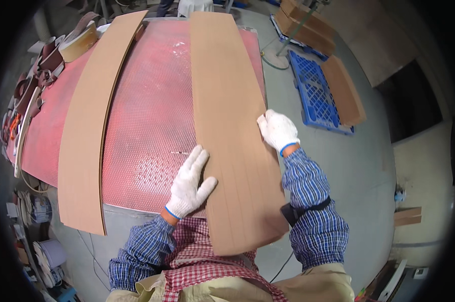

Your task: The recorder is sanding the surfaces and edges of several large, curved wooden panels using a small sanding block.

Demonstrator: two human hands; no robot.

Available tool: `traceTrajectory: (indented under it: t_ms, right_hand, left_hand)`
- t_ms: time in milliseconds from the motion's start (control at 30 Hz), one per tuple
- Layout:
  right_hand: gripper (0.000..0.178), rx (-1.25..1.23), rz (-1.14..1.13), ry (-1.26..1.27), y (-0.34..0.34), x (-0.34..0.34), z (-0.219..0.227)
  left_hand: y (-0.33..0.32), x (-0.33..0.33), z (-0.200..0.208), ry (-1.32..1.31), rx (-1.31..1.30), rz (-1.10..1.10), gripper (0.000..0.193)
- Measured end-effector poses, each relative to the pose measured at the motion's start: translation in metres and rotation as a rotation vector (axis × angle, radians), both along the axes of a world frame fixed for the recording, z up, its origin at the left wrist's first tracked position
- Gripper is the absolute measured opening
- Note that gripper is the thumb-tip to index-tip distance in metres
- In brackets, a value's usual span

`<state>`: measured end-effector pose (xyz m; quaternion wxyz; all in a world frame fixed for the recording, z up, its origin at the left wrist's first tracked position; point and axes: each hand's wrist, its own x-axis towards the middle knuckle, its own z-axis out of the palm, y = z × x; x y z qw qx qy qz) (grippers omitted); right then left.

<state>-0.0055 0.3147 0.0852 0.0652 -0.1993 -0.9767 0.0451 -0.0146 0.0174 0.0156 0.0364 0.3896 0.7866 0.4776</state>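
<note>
A long, light-brown wooden board (232,131) lies lengthwise before me, its near end reaching past the table edge over my checked apron. My left hand (189,183), in a white knitted glove, rests against the board's left edge. Its fingers are stretched out and the thumb is apart, on the board's face. My right hand (278,131), gloved the same way, is closed at the board's right edge. Its fingers are curled, and whatever they may hold is hidden. The red mesh-covered table (149,136) bears the board.
On the table's left lies a stack of similar boards (84,146). Sanding belts (51,55) and rolls crowd the far left edge. Blue pallets (315,95) with brown panels (343,90) stand on the floor at right. A shelf with spools (48,254) is at lower left.
</note>
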Motion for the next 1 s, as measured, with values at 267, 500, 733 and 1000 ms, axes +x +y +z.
traceTrajectory:
  t_ms: [267, 500, 733, 1000]
  right_hand:
    - [0.040, -0.011, -0.066, -0.055, 0.050, -0.123, 0.011]
    - [0.042, -0.769, -0.262, 0.202, 0.057, -0.070, 0.025]
    - [0.042, -0.615, -0.328, 0.131, -0.038, 0.138, 0.048]
    - [0.026, -0.395, -0.225, 0.092, -0.147, 0.266, 0.028]
  left_hand:
    - [0.001, 0.002, 0.004, -0.006, 0.000, 0.009, 0.069]
    - [0.003, 0.006, -0.002, 0.019, 0.066, 0.006, 0.068]
    - [0.004, -0.002, -0.004, 0.037, 0.100, 0.016, 0.063]
    - [0.012, -0.008, -0.009, -0.002, 0.035, 0.038, 0.065]
